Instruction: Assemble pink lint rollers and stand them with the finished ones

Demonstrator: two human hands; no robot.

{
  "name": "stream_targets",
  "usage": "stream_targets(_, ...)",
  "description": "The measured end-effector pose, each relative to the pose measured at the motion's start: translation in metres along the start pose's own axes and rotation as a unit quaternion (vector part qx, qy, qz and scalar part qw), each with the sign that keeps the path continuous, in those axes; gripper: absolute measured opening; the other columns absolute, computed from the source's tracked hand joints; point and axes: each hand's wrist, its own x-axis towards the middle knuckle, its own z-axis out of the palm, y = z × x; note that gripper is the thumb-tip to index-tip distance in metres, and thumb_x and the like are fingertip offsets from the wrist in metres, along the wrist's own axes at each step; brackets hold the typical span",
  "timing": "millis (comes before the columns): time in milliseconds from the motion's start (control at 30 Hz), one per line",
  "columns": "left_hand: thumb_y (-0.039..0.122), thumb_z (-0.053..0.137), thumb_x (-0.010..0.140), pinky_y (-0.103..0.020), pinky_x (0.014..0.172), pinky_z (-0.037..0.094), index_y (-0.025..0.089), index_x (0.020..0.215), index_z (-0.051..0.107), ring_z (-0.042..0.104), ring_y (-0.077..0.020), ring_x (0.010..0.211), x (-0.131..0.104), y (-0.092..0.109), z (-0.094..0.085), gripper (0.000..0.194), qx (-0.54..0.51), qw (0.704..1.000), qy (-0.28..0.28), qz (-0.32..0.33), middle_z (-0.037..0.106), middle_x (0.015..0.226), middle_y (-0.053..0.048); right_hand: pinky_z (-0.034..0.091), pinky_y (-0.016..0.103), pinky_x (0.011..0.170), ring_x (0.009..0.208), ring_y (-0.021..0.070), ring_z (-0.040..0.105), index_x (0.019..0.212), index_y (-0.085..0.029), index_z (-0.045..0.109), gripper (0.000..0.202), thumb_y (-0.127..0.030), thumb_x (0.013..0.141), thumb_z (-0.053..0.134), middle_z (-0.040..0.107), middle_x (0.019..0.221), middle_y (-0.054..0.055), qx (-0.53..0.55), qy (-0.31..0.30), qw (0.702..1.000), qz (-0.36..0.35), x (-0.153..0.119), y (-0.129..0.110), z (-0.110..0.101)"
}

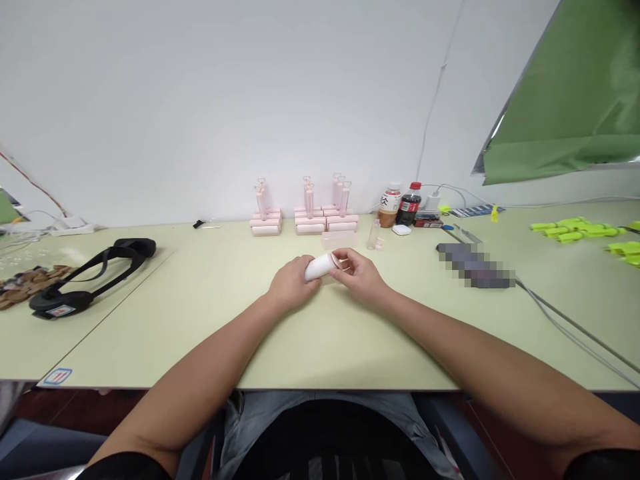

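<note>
A white cylindrical roll with a pinkish rim (319, 268), which looks like a lint roller's roll, is held tilted above the table between both hands. My left hand (291, 285) is wrapped round its left end. With thumb and fingers, my right hand (361, 277) grips the rim at the right end. Just beyond the hands lies a clear pinkish plastic cover (339, 240). Right of it stands a clear tube (373, 235), with small pinkish pieces (379, 245) beside it. Part of the roll is hidden by my fingers.
Pink-and-white rollers (266, 228) lie in groups by the wall, with clear pink handles (309, 201) upright on them. Two drink bottles (389, 207), a white case (401, 230), a blurred dark object (475, 265) and cables are right. A black headset (95, 273) lies left.
</note>
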Motion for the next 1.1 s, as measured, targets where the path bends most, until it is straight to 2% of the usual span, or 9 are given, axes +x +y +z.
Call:
stream_targets(100, 0.043, 0.057, 0.082, -0.033, 0.069, 0.046, 0.025, 0.112, 0.055, 0.062, -0.0232, 0.09, 0.0, 0.0, 0.0, 0.035, -0.029, 1.0, 0.002, -0.011, 0.065, 0.106, -0.004, 0.05, 0.031, 0.063, 0.069, 0.016, 0.058, 0.105, -0.021, 0.059, 0.034, -0.036, 0.076, 0.067, 0.065, 0.091, 0.004, 0.003, 0.004, 1.0, 0.024, 0.002, 0.003, -0.002)
stream_targets(167, 0.043, 0.059, 0.081, -0.032, 0.069, 0.046, 0.024, 0.109, 0.055, 0.062, -0.0226, 0.089, 0.0, -0.001, 0.001, 0.034, -0.056, 0.998, 0.001, -0.027, 0.066, 0.104, -0.003, 0.05, 0.032, 0.066, 0.074, 0.0175, 0.059, 0.106, -0.021, 0.059, 0.035, -0.039, 0.076, 0.066, 0.065, 0.097, 0.006, -0.01, 0.024, 1.0, 0.015, 0.005, 0.005, -0.005)
stream_targets(300, 0.046, 0.061, 0.079, -0.03, 0.066, 0.045, 0.022, 0.108, 0.056, 0.063, -0.0218, 0.087, 0.002, -0.003, 0.002, 0.038, -0.127, 0.988, 0.013, -0.088, 0.067, 0.103, -0.004, 0.046, 0.045, 0.09, 0.109, 0.0273, 0.055, 0.108, -0.022, 0.062, 0.036, -0.041, 0.078, 0.062, 0.057, 0.121, 0.011, -0.123, 0.138, 0.982, -0.041, 0.019, 0.011, -0.026)
stream_targets(400, 0.049, 0.061, 0.079, -0.027, 0.064, 0.045, 0.021, 0.107, 0.057, 0.062, -0.0204, 0.085, 0.003, -0.005, 0.003, 0.039, -0.177, 0.977, 0.025, -0.116, 0.067, 0.103, -0.004, 0.029, 0.053, 0.108, 0.134, 0.0341, 0.034, 0.115, -0.021, 0.063, 0.043, -0.04, 0.077, 0.063, 0.042, 0.14, 0.014, -0.233, 0.194, 0.953, 0.003, 0.032, 0.023, -0.051)
stream_targets(500, 0.049, 0.063, 0.078, -0.026, 0.06, 0.044, 0.021, 0.104, 0.058, 0.061, -0.0197, 0.082, 0.003, -0.006, 0.003, 0.039, -0.2, 0.972, 0.031, -0.121, 0.066, 0.1, -0.004, 0.022, 0.055, 0.111, 0.142, 0.0378, 0.019, 0.131, -0.025, 0.057, 0.056, -0.043, 0.078, 0.062, 0.028, 0.152, 0.013, -0.295, 0.152, 0.94, 0.077, 0.043, 0.038, -0.069)
stream_targets(600, 0.048, 0.065, 0.076, -0.025, 0.06, 0.043, 0.021, 0.104, 0.059, 0.06, -0.0198, 0.082, 0.003, -0.006, 0.004, 0.039, -0.213, 0.97, 0.032, -0.114, 0.066, 0.099, -0.004, 0.02, 0.058, 0.111, 0.144, 0.0402, 0.013, 0.14, -0.029, 0.048, 0.064, -0.046, 0.08, 0.061, 0.02, 0.157, 0.011, -0.341, 0.1, 0.927, 0.121, 0.049, 0.051, -0.072)
stream_targets(833, 0.048, 0.069, 0.072, -0.024, 0.057, 0.041, 0.02, 0.101, 0.06, 0.058, -0.0177, 0.076, 0.004, -0.007, 0.006, 0.041, -0.278, 0.951, 0.046, -0.13, 0.065, 0.094, -0.004, 0.023, 0.059, 0.11, 0.142, 0.0389, 0.02, 0.15, -0.022, 0.031, 0.08, -0.049, 0.08, 0.058, 0.029, 0.155, 0.015, -0.403, 0.056, 0.904, 0.127, 0.05, 0.057, -0.066)
stream_targets(933, 0.049, 0.071, 0.07, -0.024, 0.052, 0.041, 0.019, 0.096, 0.06, 0.055, -0.0147, 0.066, 0.008, -0.01, 0.007, 0.042, -0.377, 0.91, 0.055, -0.163, 0.062, 0.083, -0.003, 0.024, 0.057, 0.111, 0.14, 0.0372, 0.026, 0.147, -0.019, 0.037, 0.075, -0.043, 0.079, 0.059, 0.035, 0.15, 0.017, -0.384, 0.083, 0.918, 0.063, 0.048, 0.051, -0.064)
stream_targets(1100, 0.045, 0.07, 0.069, -0.023, 0.044, 0.042, 0.016, 0.089, 0.059, 0.05, -0.0111, 0.054, 0.015, -0.012, 0.001, 0.037, -0.598, 0.776, 0.05, -0.192, 0.054, 0.068, 0.0, 0.038, 0.05, 0.105, 0.125, 0.0306, 0.045, 0.13, -0.022, 0.056, 0.046, -0.03, 0.084, 0.056, 0.048, 0.128, 0.014, -0.283, 0.142, 0.933, -0.169, 0.034, 0.027, -0.052)
